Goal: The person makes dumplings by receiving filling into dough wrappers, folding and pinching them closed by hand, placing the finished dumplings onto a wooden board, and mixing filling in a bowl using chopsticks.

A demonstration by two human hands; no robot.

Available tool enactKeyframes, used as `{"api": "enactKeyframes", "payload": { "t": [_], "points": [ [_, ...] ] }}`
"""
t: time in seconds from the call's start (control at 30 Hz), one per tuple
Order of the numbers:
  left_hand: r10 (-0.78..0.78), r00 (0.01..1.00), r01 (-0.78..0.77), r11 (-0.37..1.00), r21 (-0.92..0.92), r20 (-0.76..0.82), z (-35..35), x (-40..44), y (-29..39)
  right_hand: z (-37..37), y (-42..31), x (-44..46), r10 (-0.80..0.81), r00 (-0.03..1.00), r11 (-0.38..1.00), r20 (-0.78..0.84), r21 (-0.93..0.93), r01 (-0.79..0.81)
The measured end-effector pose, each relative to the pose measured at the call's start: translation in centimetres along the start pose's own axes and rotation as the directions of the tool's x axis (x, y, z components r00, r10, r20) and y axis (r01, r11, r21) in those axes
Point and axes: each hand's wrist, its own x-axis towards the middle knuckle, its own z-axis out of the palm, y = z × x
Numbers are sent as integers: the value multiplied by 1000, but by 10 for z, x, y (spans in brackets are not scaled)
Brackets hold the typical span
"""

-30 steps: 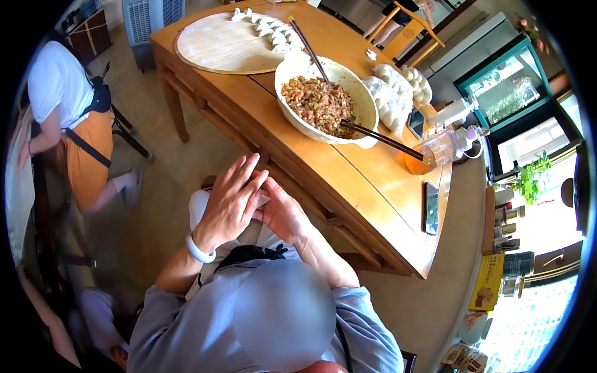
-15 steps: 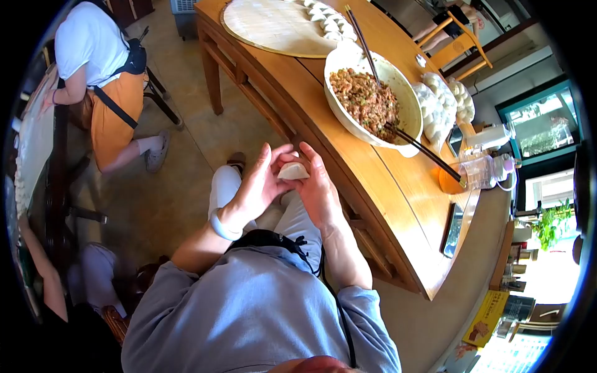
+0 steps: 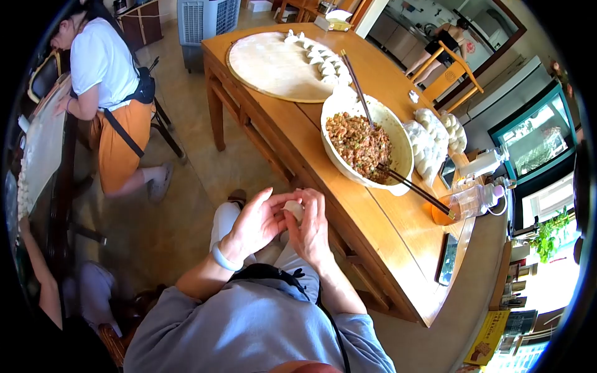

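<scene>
A small white dumpling (image 3: 293,211) sits between my two hands, over my lap and beside the table edge. My left hand (image 3: 254,222) cups it from one side, fingers curled against the dough. On the other side, my right hand (image 3: 309,229) closes its fingertips and thumb on the dumpling and hides part of it. Closest on the table is a white bowl (image 3: 403,133) holding minced filling (image 3: 356,146). One pair of dark chopsticks (image 3: 420,191) leans over its near rim, and more chopsticks (image 3: 356,87) stand at the far side.
A round board (image 3: 264,68) carries several dumplings (image 3: 324,63) on the wooden table (image 3: 379,217). Bagged white items (image 3: 428,146), a bottle of amber liquid (image 3: 463,204) and a phone (image 3: 446,258) lie right. At left, a person in orange (image 3: 121,146) leans over another table; someone stands far back.
The view has tilted up, so table and bowl appear lower. My right fingers have closed further over the dumpling, which has turned and is more covered.
</scene>
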Motion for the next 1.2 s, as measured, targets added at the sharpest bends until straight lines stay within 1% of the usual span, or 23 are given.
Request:
{"api": "enactKeyframes", "payload": {
  "t": [0.1,0.13,0.2,0.23,0.27,0.33,0.47,0.63,0.73,0.83,0.93,1.03,1.07,1.13,1.2],
  "points": [
    [7,1000,-7,1000,0,3,3,-1,3,-5,3,6,-34,999,999,-21,-36,33],
    [20,999,-19,999,26,-42,7,-1,3,-4,4,7,-17,998,1000,-53,5,17],
    [40,998,-39,999,36,-38,7,-1,2,-6,4,8,-13,998,1000,-60,5,14],
    [37,999,-37,998,56,-6,5,-2,2,-7,3,8,3,997,1000,-79,-4,-4],
    [35,999,-35,998,52,-14,2,-3,1,-6,3,8,46,995,998,-86,42,-42],
    [38,999,-37,998,58,-14,1,-3,1,-8,5,8,55,995,996,-88,69,-49],
    [81,996,-80,996,40,-26,4,-6,1,-11,6,6,0,996,1000,-87,2,0],
    [58,998,-58,998,20,-25,8,-8,3,-15,4,6,-74,994,994,-85,-81,67],
    [55,998,-54,998,17,-32,7,-7,3,-17,3,6,-76,995,993,-65,-96,70],
    [56,998,-55,998,16,-35,8,-7,2,-17,5,6,-58,995,997,-75,-64,53],
    [55,998,-55,998,7,-39,7,-7,3,-23,-2,7,4,997,1000,-80,26,-2],
    [47,998,-46,999,17,-41,6,-7,2,-33,-2,9,20,996,1000,-87,14,-19],
    [44,998,-43,999,26,-38,6,-7,3,-39,-1,11,39,992,999,-119,8,-38],
    [54,997,-53,998,25,-61,7,-7,3,-59,6,24,-79,976,993,-203,-103,59],
    [64,996,-62,997,36,-55,9,-5,5,-79,11,41,-170,926,964,-336,-252,86]
  ]
}}
